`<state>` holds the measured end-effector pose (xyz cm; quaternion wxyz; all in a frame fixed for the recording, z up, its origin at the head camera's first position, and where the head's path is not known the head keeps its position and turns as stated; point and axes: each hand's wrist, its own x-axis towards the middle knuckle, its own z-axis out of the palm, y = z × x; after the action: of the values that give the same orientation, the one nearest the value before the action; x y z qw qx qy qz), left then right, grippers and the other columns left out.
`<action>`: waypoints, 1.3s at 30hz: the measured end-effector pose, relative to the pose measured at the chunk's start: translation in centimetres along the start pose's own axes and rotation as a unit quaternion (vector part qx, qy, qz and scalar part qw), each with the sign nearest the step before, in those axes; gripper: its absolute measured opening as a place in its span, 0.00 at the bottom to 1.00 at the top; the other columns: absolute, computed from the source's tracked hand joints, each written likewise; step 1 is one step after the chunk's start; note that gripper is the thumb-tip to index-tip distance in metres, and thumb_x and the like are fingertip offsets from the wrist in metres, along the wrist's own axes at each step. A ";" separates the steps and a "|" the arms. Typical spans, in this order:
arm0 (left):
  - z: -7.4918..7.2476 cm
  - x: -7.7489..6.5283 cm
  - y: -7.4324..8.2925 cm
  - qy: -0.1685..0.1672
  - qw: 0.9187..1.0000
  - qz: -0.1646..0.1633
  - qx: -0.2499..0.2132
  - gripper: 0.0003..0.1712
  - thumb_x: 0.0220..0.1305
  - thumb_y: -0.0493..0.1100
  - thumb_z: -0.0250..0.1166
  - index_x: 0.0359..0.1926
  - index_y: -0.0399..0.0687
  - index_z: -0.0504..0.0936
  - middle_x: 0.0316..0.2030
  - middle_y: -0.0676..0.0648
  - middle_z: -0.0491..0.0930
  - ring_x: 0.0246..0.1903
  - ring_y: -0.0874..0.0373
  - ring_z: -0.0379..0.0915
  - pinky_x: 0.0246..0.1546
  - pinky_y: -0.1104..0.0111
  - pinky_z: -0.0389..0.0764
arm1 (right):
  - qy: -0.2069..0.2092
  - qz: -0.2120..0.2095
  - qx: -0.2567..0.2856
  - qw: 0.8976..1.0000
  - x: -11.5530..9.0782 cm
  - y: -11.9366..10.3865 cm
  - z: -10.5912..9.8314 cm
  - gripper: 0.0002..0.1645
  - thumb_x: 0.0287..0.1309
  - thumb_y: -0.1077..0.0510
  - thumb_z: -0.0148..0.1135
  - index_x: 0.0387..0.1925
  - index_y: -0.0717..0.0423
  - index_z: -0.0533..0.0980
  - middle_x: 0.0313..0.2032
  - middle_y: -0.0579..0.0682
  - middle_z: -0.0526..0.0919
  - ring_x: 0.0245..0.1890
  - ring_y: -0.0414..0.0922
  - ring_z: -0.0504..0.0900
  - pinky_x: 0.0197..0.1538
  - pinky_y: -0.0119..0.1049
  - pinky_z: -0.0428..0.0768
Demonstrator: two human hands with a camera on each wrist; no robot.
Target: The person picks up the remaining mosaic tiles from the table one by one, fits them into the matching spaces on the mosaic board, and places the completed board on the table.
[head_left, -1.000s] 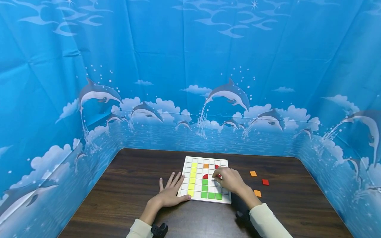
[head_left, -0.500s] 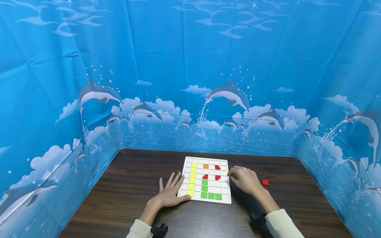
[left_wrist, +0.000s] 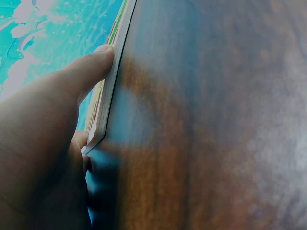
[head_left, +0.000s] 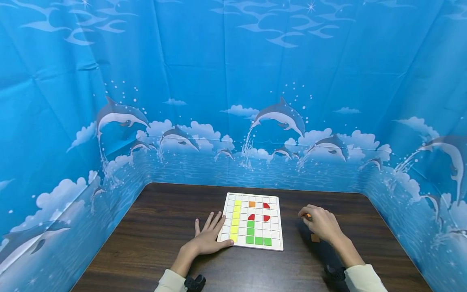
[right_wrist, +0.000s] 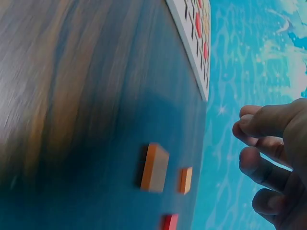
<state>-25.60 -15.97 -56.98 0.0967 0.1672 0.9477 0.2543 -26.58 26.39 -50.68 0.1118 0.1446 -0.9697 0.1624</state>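
Observation:
A white gridded board [head_left: 274, 227] lies on the table. It carries a column of yellow tiles [head_left: 235, 222], an L of green tiles [head_left: 250, 231], red quarter-round tiles [head_left: 266, 218] and an orange tile [head_left: 252, 204]. My left hand [head_left: 208, 239] rests with spread fingers at the board's left side, thumb on its near left corner [left_wrist: 100, 122]. Right of the board, my right hand [head_left: 322, 224] hovers over loose orange tiles [right_wrist: 156, 167], one of them [head_left: 309, 216] showing by its fingertips. Its fingers are loosely bent, thumb near the index fingertip, and no tile shows between them.
A loose red tile [right_wrist: 170, 222] lies near the orange ones, hidden by my right hand in the head view. The dark wooden table [head_left: 164, 219] is enclosed at the back and sides by a blue dolphin-print curtain [head_left: 204, 89].
My right hand has left the board, where a red quarter-round tile now shows, and moved right to the loose tiles. The left hand has stayed in place.

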 end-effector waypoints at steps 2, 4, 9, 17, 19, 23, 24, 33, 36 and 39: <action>0.0 0.0 0.0 0.001 1.000 -0.001 0.001 0.64 0.63 0.84 0.56 0.88 0.56 0.48 0.88 0.47 0.40 0.87 0.40 0.26 0.72 0.27 0.13 | -0.001 0.008 0.003 1.000 -0.3 0.7 -0.1 0.07 0.64 0.63 0.74 0.41 0.48 0.89 0.40 0.46 0.89 0.24 0.38 0.72 0.25 0.34 0.70; 0.1 0.1 -0.1 0.000 1.000 -0.003 0.008 0.64 0.63 0.85 0.55 0.88 0.57 0.48 0.88 0.48 0.39 0.87 0.41 0.26 0.73 0.28 0.13 | 0.001 0.010 0.004 1.000 -0.6 1.4 -0.2 0.07 0.64 0.63 0.74 0.42 0.49 0.89 0.40 0.46 0.89 0.24 0.37 0.72 0.25 0.33 0.69; 0.4 0.4 -0.4 0.001 1.000 -0.009 0.016 0.64 0.63 0.85 0.56 0.87 0.57 0.49 0.88 0.49 0.40 0.87 0.43 0.26 0.73 0.28 0.13 | 0.007 0.013 0.006 1.000 -1.2 3.3 -0.4 0.07 0.63 0.63 0.74 0.42 0.49 0.89 0.41 0.45 0.88 0.26 0.37 0.74 0.26 0.33 0.70; 0.3 0.5 -0.1 0.000 1.000 -0.018 0.020 0.63 0.63 0.83 0.59 0.87 0.56 0.51 0.88 0.49 0.42 0.87 0.44 0.27 0.74 0.28 0.14 | -0.020 0.046 -0.006 0.999 -2.0 5.9 -0.2 0.08 0.64 0.62 0.73 0.44 0.49 0.89 0.49 0.53 0.89 0.38 0.48 0.87 0.34 0.49 0.85; 0.2 0.3 0.1 0.000 1.000 -0.015 0.019 0.64 0.63 0.83 0.58 0.87 0.55 0.51 0.88 0.48 0.42 0.87 0.42 0.28 0.74 0.27 0.15 | -0.033 0.055 -0.010 0.998 -2.2 6.3 -0.1 0.09 0.64 0.62 0.73 0.45 0.51 0.89 0.50 0.55 0.89 0.42 0.53 0.88 0.39 0.55 0.87; 0.4 0.4 -0.1 0.007 1.000 -0.010 0.019 0.64 0.63 0.85 0.57 0.87 0.55 0.51 0.88 0.48 0.42 0.87 0.41 0.28 0.74 0.27 0.15 | -0.054 0.070 -0.020 0.996 -2.4 7.0 0.1 0.12 0.63 0.61 0.74 0.48 0.53 0.88 0.53 0.59 0.87 0.49 0.61 0.88 0.45 0.63 0.86; 0.4 0.4 -0.1 0.007 1.000 -0.009 0.018 0.64 0.63 0.84 0.57 0.87 0.55 0.51 0.88 0.48 0.43 0.87 0.41 0.29 0.74 0.27 0.15 | -0.059 0.074 -0.023 0.995 -2.4 7.1 0.1 0.12 0.63 0.61 0.74 0.48 0.53 0.88 0.54 0.60 0.86 0.50 0.63 0.87 0.46 0.65 0.85; 0.2 0.4 -0.2 0.006 1.000 -0.003 0.009 0.64 0.63 0.85 0.56 0.87 0.56 0.50 0.88 0.47 0.42 0.87 0.41 0.27 0.73 0.27 0.14 | -0.065 0.086 -0.037 0.993 -2.2 7.7 0.1 0.10 0.62 0.61 0.75 0.46 0.53 0.88 0.50 0.58 0.88 0.44 0.58 0.88 0.43 0.62 0.86; 0.5 0.6 -0.3 0.003 1.000 -0.011 0.022 0.64 0.63 0.86 0.55 0.87 0.58 0.50 0.88 0.50 0.41 0.87 0.44 0.26 0.74 0.28 0.15 | -0.062 0.087 -0.036 0.994 -2.2 7.8 0.1 0.09 0.62 0.62 0.76 0.44 0.52 0.88 0.47 0.56 0.89 0.42 0.55 0.88 0.43 0.61 0.86; 0.7 0.7 -0.6 0.005 1.000 -0.013 0.026 0.64 0.62 0.86 0.55 0.87 0.58 0.50 0.88 0.50 0.41 0.87 0.44 0.27 0.74 0.28 0.15 | -0.056 0.084 -0.035 0.994 -2.3 7.8 0.1 0.07 0.61 0.62 0.76 0.41 0.51 0.89 0.46 0.55 0.89 0.40 0.53 0.88 0.42 0.59 0.87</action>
<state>-26.25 -15.86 -57.98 0.0909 0.1560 0.9566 0.2289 -26.90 34.02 -53.62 0.0482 0.0671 -0.9882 0.1292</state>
